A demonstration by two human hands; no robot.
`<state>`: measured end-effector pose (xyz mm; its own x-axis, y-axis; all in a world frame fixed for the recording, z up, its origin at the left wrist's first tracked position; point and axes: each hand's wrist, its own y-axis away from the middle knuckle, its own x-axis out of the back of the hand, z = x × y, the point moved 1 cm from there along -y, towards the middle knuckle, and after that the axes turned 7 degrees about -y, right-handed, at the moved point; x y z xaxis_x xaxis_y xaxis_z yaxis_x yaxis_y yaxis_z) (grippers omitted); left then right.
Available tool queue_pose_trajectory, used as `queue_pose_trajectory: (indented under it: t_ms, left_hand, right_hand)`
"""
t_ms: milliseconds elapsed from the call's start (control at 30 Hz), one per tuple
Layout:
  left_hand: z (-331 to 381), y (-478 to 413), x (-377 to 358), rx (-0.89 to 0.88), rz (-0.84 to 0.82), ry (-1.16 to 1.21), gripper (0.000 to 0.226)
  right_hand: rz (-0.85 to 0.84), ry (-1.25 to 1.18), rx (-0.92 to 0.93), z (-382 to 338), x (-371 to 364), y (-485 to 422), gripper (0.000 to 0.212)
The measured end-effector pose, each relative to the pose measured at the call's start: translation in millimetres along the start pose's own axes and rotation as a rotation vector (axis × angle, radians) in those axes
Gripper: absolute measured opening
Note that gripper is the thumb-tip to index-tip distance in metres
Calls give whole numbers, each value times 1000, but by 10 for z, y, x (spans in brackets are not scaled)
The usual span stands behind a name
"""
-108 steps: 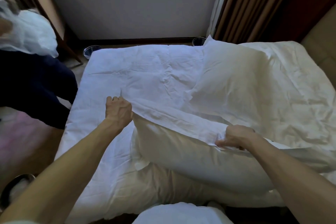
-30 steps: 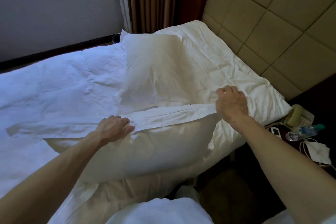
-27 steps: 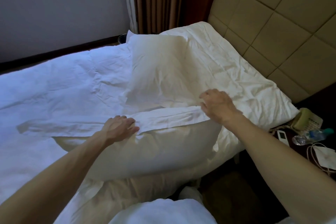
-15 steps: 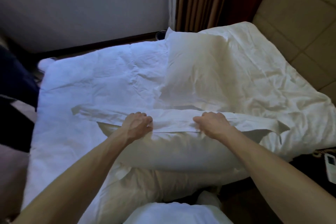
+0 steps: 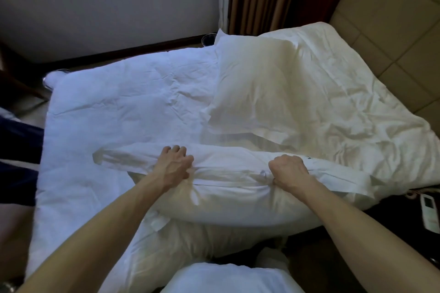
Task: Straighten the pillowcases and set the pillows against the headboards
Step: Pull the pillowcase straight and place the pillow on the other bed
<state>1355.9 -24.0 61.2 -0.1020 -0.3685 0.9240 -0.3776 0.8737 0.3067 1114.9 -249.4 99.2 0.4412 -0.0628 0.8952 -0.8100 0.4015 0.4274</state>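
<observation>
The near pillow (image 5: 228, 202) lies across the near edge of the bed (image 5: 114, 112), under both hands, with its loose pillowcase flap (image 5: 133, 157) lying flat over its top and reaching out to the left. The left hand (image 5: 175, 165) presses on the flap with the fingers bent and a fold of cloth bunched under them. The right hand (image 5: 289, 171) is closed as a fist on the gathered cloth; its fingertips are hidden under the hand. The lower side of the pillow hangs over the bed edge and is partly cut by the person's white clothing at the bottom.

A second pillow (image 5: 257, 85) lies farther back, near the padded headboard (image 5: 385, 21), which is cut off by the right border. Between it and the left bed edge the white duvet is open and free. A remote control (image 5: 426, 211) on the dark nightstand is hard to make out.
</observation>
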Motion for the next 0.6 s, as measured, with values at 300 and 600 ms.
queue_pose_trajectory:
  t_ms: [300,600]
  left_hand:
    - [-141,-10,307,-85,234,124,25]
    - [-306,-264,1096,-166,248,212,21]
  right_hand:
    - [46,-80,50,272,225,80,19]
    - [-222,-160,-57,727,809,119,16]
